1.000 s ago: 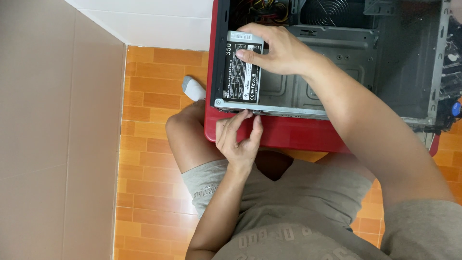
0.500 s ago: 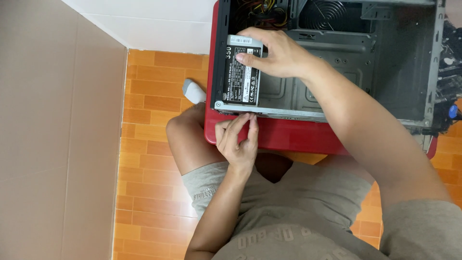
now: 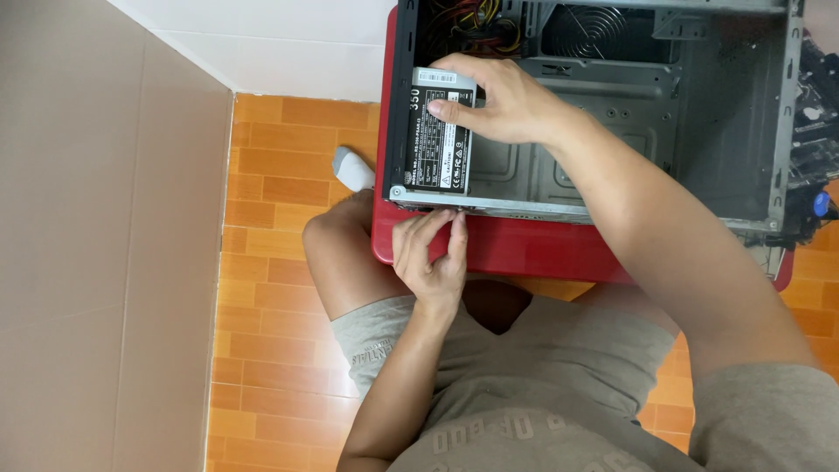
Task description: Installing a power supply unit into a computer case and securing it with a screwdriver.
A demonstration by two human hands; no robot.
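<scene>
Little change since the earlier frame: left hand (image 3: 434,258) fingertips have crept up to the case's lower rear edge, right hand (image 3: 502,100) stays put on the power supply (image 3: 437,140). PSU sits in the left corner of the open computer case (image 3: 664,122), label side up, flush against the rear panel. Right-hand fingers lie spread over its top right edge, pressing rather than wrapping. Left thumb and fingers pinched together at the edge just below the PSU; can't tell if anything is between them. Case lies on a red surface (image 3: 559,249) over orange floor tiles (image 3: 280,175). Cable bundle (image 3: 468,17) above the PSU, fan grille (image 3: 581,31) to its right.
</scene>
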